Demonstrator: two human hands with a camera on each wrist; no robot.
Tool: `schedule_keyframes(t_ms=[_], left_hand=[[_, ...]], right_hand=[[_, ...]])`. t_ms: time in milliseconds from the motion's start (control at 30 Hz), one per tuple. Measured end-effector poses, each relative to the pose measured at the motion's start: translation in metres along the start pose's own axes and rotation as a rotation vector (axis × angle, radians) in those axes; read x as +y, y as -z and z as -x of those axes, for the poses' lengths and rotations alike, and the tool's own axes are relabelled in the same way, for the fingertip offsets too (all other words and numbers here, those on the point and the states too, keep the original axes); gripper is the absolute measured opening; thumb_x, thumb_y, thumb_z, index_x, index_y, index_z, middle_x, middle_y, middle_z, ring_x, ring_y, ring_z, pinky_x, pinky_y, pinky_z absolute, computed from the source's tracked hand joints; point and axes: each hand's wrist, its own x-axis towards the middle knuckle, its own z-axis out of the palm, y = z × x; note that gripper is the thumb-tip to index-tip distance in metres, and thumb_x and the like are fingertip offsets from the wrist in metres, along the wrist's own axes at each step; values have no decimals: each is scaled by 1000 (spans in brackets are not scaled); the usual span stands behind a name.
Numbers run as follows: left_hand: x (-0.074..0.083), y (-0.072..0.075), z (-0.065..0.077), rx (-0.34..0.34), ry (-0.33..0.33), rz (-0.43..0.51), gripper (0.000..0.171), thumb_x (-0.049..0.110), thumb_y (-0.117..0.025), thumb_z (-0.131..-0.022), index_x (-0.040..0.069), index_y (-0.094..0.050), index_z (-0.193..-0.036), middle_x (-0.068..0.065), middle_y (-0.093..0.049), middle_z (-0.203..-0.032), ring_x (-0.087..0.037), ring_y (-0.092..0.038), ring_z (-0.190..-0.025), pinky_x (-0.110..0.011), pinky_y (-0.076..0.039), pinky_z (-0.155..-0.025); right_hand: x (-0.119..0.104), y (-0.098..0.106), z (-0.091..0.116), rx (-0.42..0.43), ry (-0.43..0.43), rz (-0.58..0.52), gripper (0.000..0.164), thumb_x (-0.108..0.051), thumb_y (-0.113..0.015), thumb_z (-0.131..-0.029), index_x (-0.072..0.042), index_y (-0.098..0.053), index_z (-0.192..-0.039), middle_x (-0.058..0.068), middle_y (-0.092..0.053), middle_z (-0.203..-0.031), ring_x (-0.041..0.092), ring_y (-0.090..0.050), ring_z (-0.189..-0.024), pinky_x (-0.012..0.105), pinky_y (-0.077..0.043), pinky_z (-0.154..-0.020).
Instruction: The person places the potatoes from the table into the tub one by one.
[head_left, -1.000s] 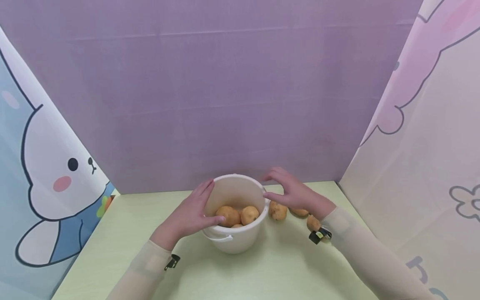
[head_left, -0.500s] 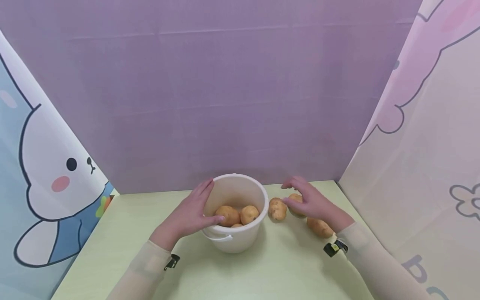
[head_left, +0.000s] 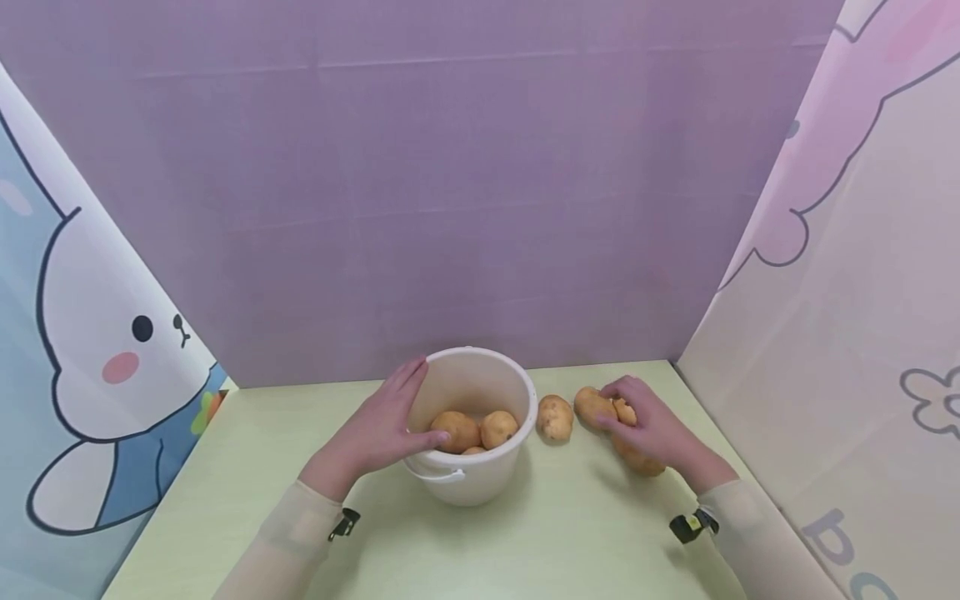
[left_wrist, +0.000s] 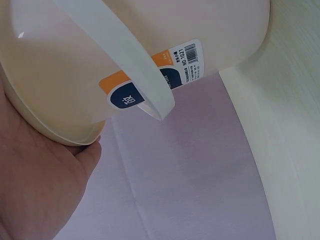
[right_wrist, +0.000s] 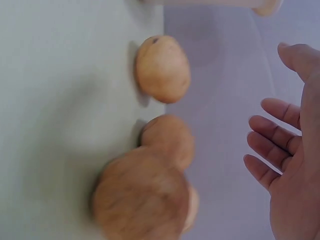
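A white bucket point(head_left: 480, 479) stands on the table with several potatoes point(head_left: 456, 432) inside. My left hand point(head_left: 378, 425) holds its rim on the left side, the thumb lying over the near edge. In the left wrist view, the bucket's handle point(left_wrist: 125, 45) hangs across a label point(left_wrist: 185, 62) on its wall. My right hand point(head_left: 651, 429) is over the potatoes at the right, partly covering a small potato point(head_left: 624, 411) and a long potato point(head_left: 636, 457). In the right wrist view its fingers are spread loosely, with nothing between them, beside a large blurred potato point(right_wrist: 142, 195).
One potato point(head_left: 556, 418) lies close to the bucket's right side, and another potato point(head_left: 591, 407) is just right of it. A purple backdrop point(head_left: 465, 208) rises behind the pale green table point(head_left: 480, 558). Printed panels point(head_left: 862, 333) flank both sides.
My right hand has moved right and down, from beside the bucket's rim to the potatoes on the right. My left hand and the bucket have stayed put.
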Motion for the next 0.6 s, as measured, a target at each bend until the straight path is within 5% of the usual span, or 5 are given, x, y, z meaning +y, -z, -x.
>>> schedule_keyframes(t_ms=[300,600], left_hand=[[3,2,1,-3,6,10,128,83,-72,-89,-1,-25,-174,-15,-21,-183,-34,-21,-168,-57,-30,-131],[4,3,1,-2,3,12,128,82,-72,-89,-1,-25,-174,-15,-21,-183,-35,-21,-168,-58,-30,-131]], right_hand=[[13,-5,24,-4,-83,54,31,-15,-88,-95,-8,-71,-119,14,-69,-125,29,-58,-119,46,-49,-99],[19,-8,40,31,-79,93,32,-13,-91,-90,-12,-71,-115,8,-68,-113,31,-62,-110,50,-54,-93]])
